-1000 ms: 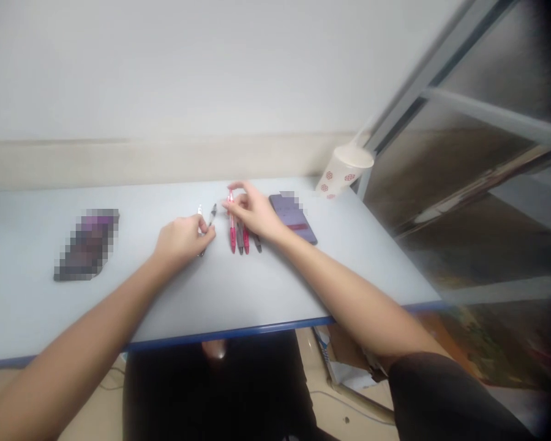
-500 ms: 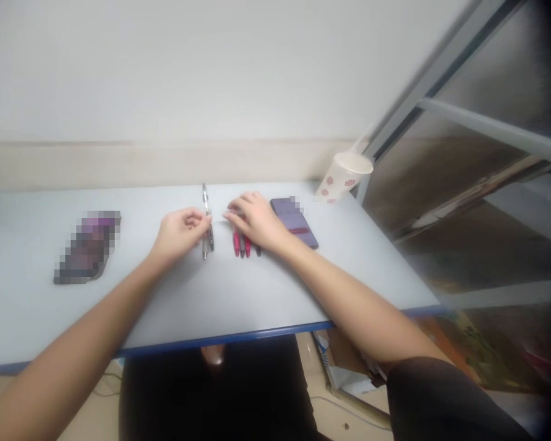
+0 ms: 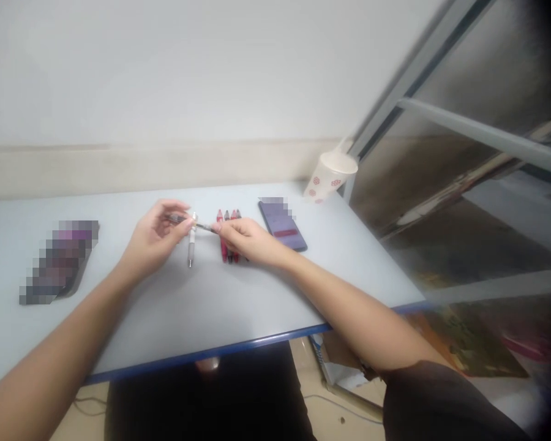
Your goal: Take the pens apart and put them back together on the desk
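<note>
A dark pen is held sideways above the table between both hands. My left hand is closed round one end of it, thumb and fingers pinching. My right hand pinches the other end with thumb and forefinger. Below the held pen, a white and grey pen lies on the table, pointing away from me. Several red and black pens lie side by side under and beside my right hand, which partly covers them.
To the right of the pens lies a phone with a lit screen. A paper cup with red prints stands by the wall. On the left lies another phone-like dark object, partly blurred out. A blue edge borders the table.
My left hand has lifted the dark pen from beside the white and grey one and turned it sideways. The right hand has come over to grip its other end. The view has shifted slightly.
</note>
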`<state>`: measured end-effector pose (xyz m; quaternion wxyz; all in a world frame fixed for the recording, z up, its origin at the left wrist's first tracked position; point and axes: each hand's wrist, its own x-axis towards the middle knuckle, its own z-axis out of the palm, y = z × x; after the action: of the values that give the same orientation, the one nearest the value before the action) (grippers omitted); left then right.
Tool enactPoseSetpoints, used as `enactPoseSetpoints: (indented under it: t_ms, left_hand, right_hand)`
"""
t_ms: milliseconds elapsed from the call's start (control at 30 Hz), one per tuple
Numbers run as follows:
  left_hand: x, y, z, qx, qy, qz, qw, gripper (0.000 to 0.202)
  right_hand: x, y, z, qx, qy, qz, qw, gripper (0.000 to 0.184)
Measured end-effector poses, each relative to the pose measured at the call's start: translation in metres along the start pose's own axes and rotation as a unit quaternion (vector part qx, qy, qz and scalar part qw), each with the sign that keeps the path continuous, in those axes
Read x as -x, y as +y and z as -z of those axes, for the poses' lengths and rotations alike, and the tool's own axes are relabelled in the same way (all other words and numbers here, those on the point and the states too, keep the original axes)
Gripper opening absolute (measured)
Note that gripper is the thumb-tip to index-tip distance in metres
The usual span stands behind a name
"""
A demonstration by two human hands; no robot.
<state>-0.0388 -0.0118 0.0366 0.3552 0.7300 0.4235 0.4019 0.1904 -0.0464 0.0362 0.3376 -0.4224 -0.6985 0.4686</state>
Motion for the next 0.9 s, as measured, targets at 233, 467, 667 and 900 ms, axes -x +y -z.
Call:
enactPoseSetpoints:
  t_ms: [233, 467, 667, 900]
  left_hand:
    - [-0.001, -0.005, 0.007, -0.312, -0.120, -0.203, 0.920, 0.030]
    - [0.005, 0.010, 0.003, -0.261, -0.220, -0.092, 0.935, 0.038]
    - [0.005, 0.018, 0.002, -0.262, -0.219, -0.041, 0.939, 0.039]
    - [0.004, 0.018, 0.003, -0.297, -0.220, -0.015, 0.929, 0.038]
  right_hand:
    - [0.002, -0.007, 0.019, 0.013, -0.054, -0.037, 0.998, 0.075]
    - [0.007, -0.005, 0.035, 0.143, -0.020, 0.091, 0.985, 0.029]
    - [0.005, 0.001, 0.035, 0.184, -0.010, 0.082, 0.979, 0.029]
    - [0.004, 0.006, 0.031, 0.182, -0.022, 0.093, 0.979, 0.023]
